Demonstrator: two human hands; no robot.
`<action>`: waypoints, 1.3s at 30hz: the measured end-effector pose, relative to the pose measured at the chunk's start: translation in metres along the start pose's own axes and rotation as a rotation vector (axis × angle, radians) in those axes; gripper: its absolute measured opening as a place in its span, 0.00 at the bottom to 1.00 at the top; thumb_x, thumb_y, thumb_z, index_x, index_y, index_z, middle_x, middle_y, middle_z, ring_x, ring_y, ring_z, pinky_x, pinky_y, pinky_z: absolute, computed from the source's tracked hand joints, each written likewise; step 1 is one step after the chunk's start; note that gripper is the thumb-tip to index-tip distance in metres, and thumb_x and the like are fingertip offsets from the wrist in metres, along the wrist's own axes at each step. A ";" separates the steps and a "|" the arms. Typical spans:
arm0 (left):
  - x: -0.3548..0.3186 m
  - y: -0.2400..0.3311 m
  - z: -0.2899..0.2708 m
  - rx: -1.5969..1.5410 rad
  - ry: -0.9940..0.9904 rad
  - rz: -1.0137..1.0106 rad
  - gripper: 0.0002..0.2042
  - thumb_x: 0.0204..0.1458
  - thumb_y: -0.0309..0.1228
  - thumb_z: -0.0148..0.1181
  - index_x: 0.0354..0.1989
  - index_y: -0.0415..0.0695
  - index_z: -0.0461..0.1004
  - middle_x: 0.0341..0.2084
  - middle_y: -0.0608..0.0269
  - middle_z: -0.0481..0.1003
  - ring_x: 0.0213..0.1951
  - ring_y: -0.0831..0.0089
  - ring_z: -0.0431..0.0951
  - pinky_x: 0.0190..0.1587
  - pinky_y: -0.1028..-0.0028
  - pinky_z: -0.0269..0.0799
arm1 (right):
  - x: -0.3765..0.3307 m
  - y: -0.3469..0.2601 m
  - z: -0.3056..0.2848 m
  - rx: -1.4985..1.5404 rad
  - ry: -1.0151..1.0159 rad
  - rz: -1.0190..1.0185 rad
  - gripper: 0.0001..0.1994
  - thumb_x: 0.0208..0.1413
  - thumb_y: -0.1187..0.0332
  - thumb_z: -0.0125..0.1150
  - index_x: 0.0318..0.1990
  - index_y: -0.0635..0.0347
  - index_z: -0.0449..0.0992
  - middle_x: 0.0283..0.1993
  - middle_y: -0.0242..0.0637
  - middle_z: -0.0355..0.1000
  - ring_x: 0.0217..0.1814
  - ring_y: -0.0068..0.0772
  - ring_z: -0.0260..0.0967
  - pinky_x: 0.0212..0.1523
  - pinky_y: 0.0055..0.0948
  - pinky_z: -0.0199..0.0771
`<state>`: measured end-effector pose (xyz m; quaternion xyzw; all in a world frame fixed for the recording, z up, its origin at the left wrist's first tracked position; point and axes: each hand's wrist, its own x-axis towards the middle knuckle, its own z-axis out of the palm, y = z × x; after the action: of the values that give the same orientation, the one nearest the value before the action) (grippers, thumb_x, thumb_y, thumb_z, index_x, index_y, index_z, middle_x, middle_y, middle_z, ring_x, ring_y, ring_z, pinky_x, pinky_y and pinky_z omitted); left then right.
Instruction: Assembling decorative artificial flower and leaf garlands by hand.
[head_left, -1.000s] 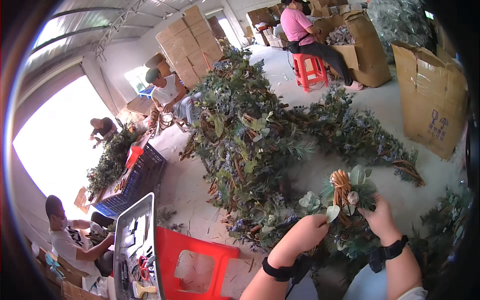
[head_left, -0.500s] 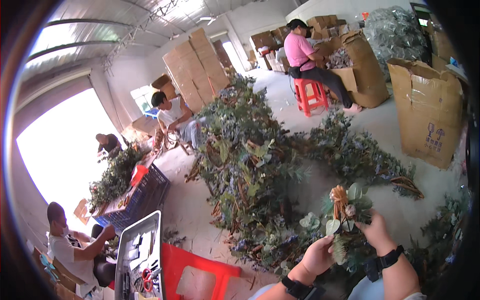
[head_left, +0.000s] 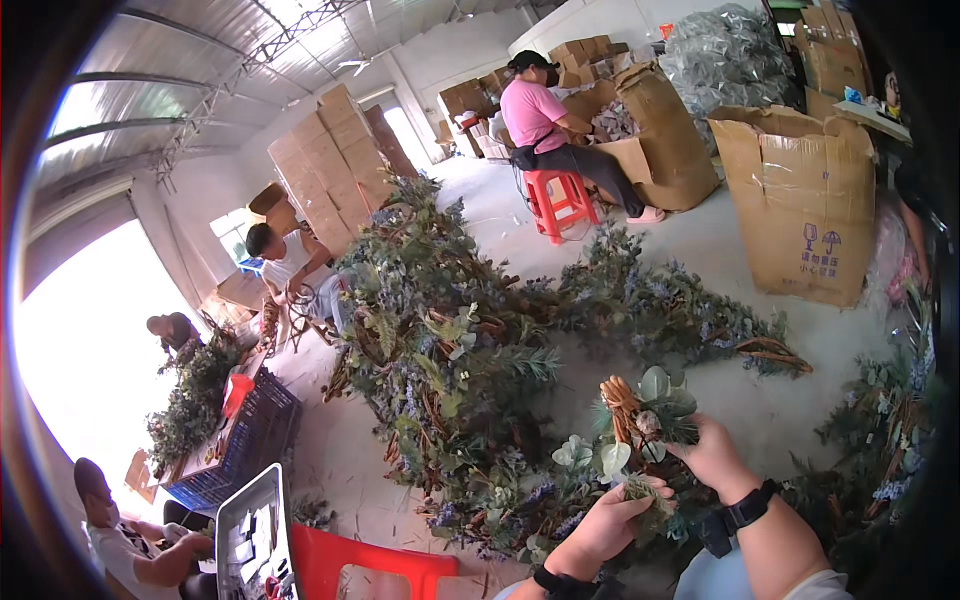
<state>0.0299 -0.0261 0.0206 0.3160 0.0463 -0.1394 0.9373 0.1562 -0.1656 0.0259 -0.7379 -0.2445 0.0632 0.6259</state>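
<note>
In front of me at the lower right is an artificial foliage spray. It has round grey-green leaves, a tan bundle of bent stems and a small pale rosette. My right hand is closed on its right side, the fingertips partly hidden by leaves. My left hand is lower and to the left, its thumb and fingers closed round a fine green sprig at the spray's lower end. Dark bands circle both wrists. Behind the hands lies a big heap of foliage with blue berries.
More foliage lies at mid-right and the right edge. A red stool and a grey tray of tools stand at lower left. Several people sit working, one beside a large carton. Another tall carton stands at upper right.
The whole scene has shifted left in the picture as my view turned right. My left fingers have come round the green sprig, which hung beside them before. My right hand keeps its grip.
</note>
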 end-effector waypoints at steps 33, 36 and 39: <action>0.021 -0.001 -0.004 0.792 0.317 0.276 0.15 0.52 0.28 0.54 0.47 0.37 0.65 0.41 0.64 0.69 0.42 0.78 0.66 0.47 0.76 0.62 | 0.017 0.010 0.012 -0.030 -0.170 -0.199 0.18 0.42 0.72 0.62 0.42 0.65 0.69 0.41 0.45 0.68 0.45 0.41 0.65 0.47 0.33 0.63; 0.019 -0.005 0.001 0.690 0.430 0.349 0.12 0.51 0.26 0.53 0.44 0.37 0.67 0.38 0.64 0.70 0.40 0.77 0.67 0.45 0.76 0.63 | 0.015 0.001 0.013 -0.063 -0.206 -0.176 0.17 0.41 0.72 0.62 0.41 0.64 0.70 0.40 0.45 0.68 0.45 0.42 0.65 0.47 0.33 0.64; 0.017 -0.003 0.006 0.679 0.553 0.505 0.09 0.51 0.25 0.53 0.39 0.36 0.69 0.34 0.63 0.71 0.36 0.76 0.69 0.41 0.76 0.65 | 0.014 0.008 0.010 -0.135 -0.248 -0.218 0.16 0.39 0.71 0.63 0.39 0.63 0.72 0.38 0.45 0.68 0.43 0.43 0.65 0.45 0.33 0.64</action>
<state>0.0456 -0.0361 0.0200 0.6296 0.1669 0.1731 0.7388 0.1667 -0.1509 0.0187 -0.7339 -0.4020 0.0690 0.5432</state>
